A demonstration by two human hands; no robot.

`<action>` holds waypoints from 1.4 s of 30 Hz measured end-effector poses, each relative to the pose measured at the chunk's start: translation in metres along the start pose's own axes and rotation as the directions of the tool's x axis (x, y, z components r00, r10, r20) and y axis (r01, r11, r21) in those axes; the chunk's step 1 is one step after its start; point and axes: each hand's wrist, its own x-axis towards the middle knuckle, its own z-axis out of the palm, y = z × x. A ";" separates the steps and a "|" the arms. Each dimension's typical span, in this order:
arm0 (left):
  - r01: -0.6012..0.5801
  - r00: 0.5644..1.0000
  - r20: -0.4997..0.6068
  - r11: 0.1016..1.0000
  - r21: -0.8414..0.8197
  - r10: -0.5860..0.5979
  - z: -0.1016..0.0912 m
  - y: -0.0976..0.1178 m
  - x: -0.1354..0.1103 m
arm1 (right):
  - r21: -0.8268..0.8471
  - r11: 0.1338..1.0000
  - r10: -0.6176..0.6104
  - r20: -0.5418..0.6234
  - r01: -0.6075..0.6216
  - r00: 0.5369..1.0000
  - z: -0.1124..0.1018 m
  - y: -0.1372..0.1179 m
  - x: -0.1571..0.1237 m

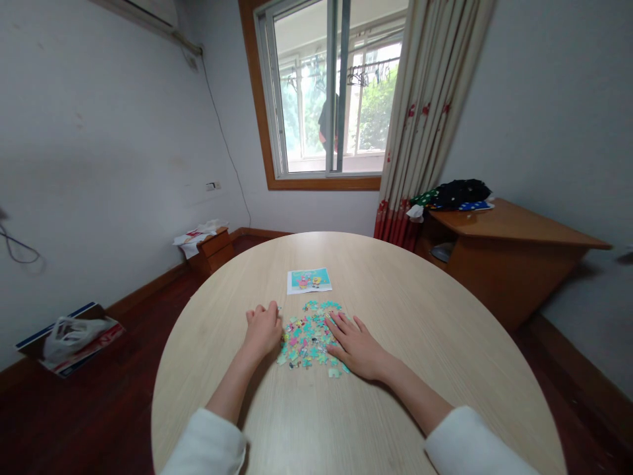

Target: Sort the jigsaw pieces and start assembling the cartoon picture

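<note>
A pile of small teal and pink puzzle pieces (307,336) lies on the round pale wooden table (395,316). My left hand (262,328) sits at the pile's left edge, fingers curled in a pinch on a small piece near its fingertips. At the right edge of the pile my right hand (357,343) lies flat with fingers stretched out over the pieces. Just beyond the pile lies a printed picture card (309,280) with a cartoon image.
A wooden desk (509,244) with dark clothes on it stands at the right, beside a curtain. A small cabinet (210,249) with papers sits by the left wall. A bag and flat box (69,336) lie on the floor at the left. A person stands outside the window.
</note>
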 end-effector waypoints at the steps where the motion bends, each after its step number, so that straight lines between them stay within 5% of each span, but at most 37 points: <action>1: 0.054 0.998 -0.013 0.998 0.034 -0.053 -0.003 -0.006 -0.001 | 0.002 1.000 -0.002 0.003 0.002 1.000 0.000 0.000 0.000; 6: 0.147 0.986 -0.085 0.989 0.028 -0.144 -0.009 -0.014 -0.002 | 0.011 1.000 -0.013 -0.002 0.013 1.000 -0.001 0.001 0.000; 11: -0.228 0.974 -0.054 0.951 -0.209 0.222 0.007 0.019 0.001 | 0.005 1.000 -0.012 -0.018 0.012 1.000 0.002 0.002 0.001; 15: -0.319 0.944 0.031 0.929 -0.188 0.330 0.014 0.036 0.002 | -0.015 1.000 -0.008 -0.028 0.008 1.000 0.004 0.002 0.002; 21: -0.104 0.994 -0.029 0.994 0.029 0.105 0.000 0.016 -0.001 | -0.003 1.000 -0.009 -0.007 0.009 1.000 0.002 0.003 0.002; 26: 0.073 0.991 -0.121 0.994 0.082 -0.063 -0.007 0.000 -0.002 | 0.007 1.000 -0.008 -0.001 0.008 1.000 0.000 0.001 0.001; 29: -0.089 0.988 -0.133 0.995 -0.050 0.082 -0.001 0.014 -0.001 | 0.003 1.000 -0.001 0.001 0.001 1.000 0.000 0.000 0.001; 33: -0.371 0.928 -0.082 0.918 -0.143 0.362 0.010 0.041 0.001 | 0.004 1.000 -0.006 -0.006 0.006 1.000 0.001 0.000 0.001; 38: -0.411 0.910 0.015 0.907 -0.096 0.414 0.014 0.053 0.003 | -0.003 1.000 -0.005 -0.013 0.005 1.000 0.004 0.003 0.002; 42: -0.346 0.938 -0.002 0.937 -0.039 0.346 0.011 0.045 0.004 | -0.004 1.000 -0.016 -0.021 0.016 1.000 0.004 0.003 0.002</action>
